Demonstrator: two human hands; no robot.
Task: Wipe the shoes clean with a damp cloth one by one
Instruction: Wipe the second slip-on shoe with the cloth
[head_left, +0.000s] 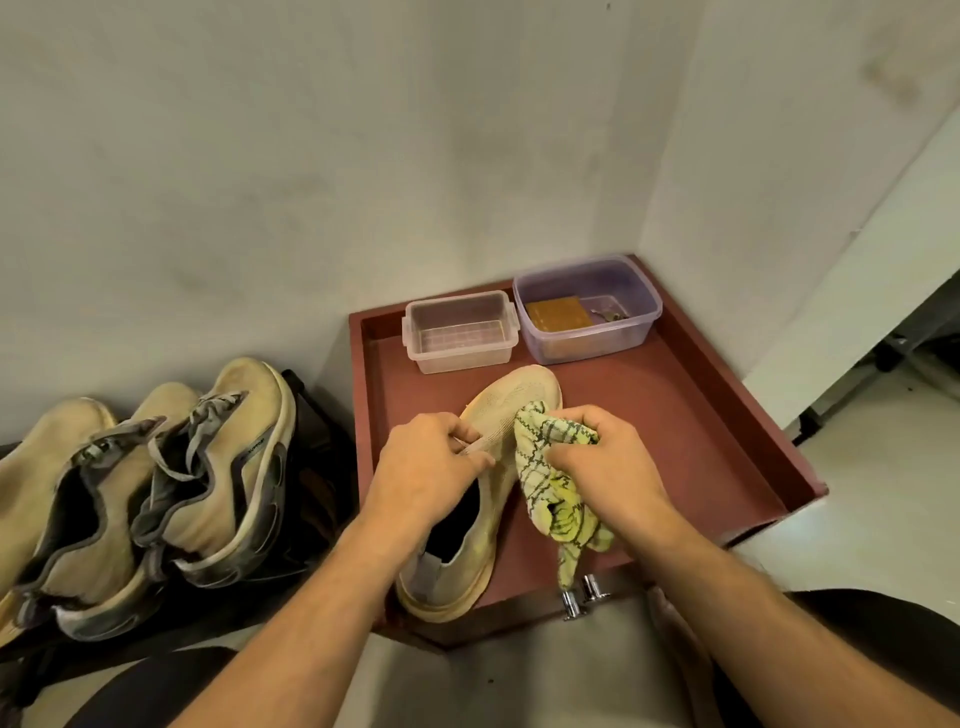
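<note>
Left hand (431, 467) pinching shoe (498, 467), right hand (602, 462) clutching cloth (550, 483); two tubs (460, 332) behind, sneakers (156, 493) left.

A single head-worn wide-angle view looks forward and steeply down from close above. Both forearms enter from the bottom edge toward the frame's centre. A red tray (727, 415) fills the middle and right, walls bend across the upper half, and worn sneakers (156, 483) sit at lower left.

Both forearms bare, no sleeves, no watch or rings; dark trousers (883, 634) on legs.
</note>
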